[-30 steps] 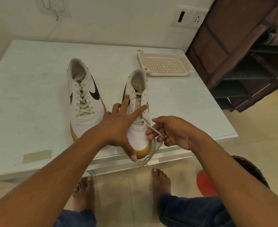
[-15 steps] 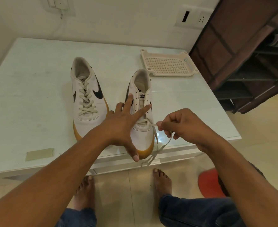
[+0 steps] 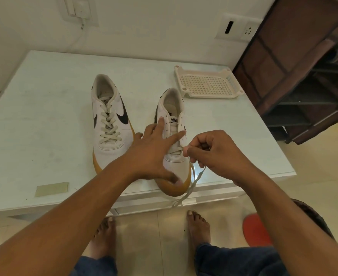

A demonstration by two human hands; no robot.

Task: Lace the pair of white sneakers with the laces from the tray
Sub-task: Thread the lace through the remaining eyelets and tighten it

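Two white sneakers with tan soles stand on the table. The left sneaker (image 3: 109, 124) is laced up its whole front. The right sneaker (image 3: 172, 108) has a white lace (image 3: 196, 180) only through its lowest eyelets, and the lace's ends hang over the table's front edge. My left hand (image 3: 154, 150) rests flat on the right sneaker with spread fingers, the thumb at its toe. My right hand (image 3: 214, 154) pinches the lace just right of the shoe's lower eyelets. The cream perforated tray (image 3: 208, 84) lies at the back right and holds nothing.
The white table (image 3: 45, 120) ends close to me; a yellowish tape patch (image 3: 51, 188) lies near its front left. A brown fabric shelf unit (image 3: 303, 76) stands to the right. My bare feet and a red object (image 3: 255, 232) are on the floor below.
My right hand has risen from beside the toe to the lower eyelets, drawing the lace up with it. The left hand stays pressed on the right sneaker.
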